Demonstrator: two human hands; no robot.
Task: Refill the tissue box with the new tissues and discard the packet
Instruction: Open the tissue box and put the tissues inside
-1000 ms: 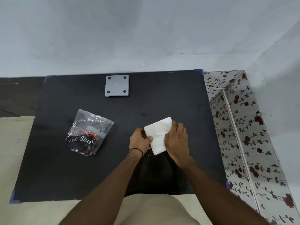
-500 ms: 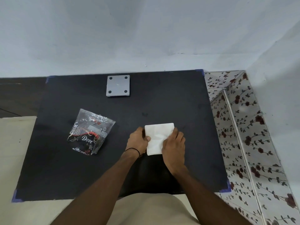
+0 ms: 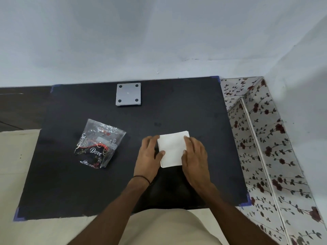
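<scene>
- Head view: the left hand (image 3: 149, 156) rests flat against the left edge of a white stack of tissues (image 3: 172, 149) on the black table (image 3: 70, 183), fingers extended, thumb touching the stack's side.
- The right hand (image 3: 194, 156) presses on the stack's right edge, fingers laid over the top; neither grip is closed around the tissues, which lie between the two hands.
- The empty clear packet (image 3: 100, 144), printed "Dove", lies well left of the left hand.
- A grey square plate (image 3: 128, 94) sits beyond both hands, near the wall.
</scene>
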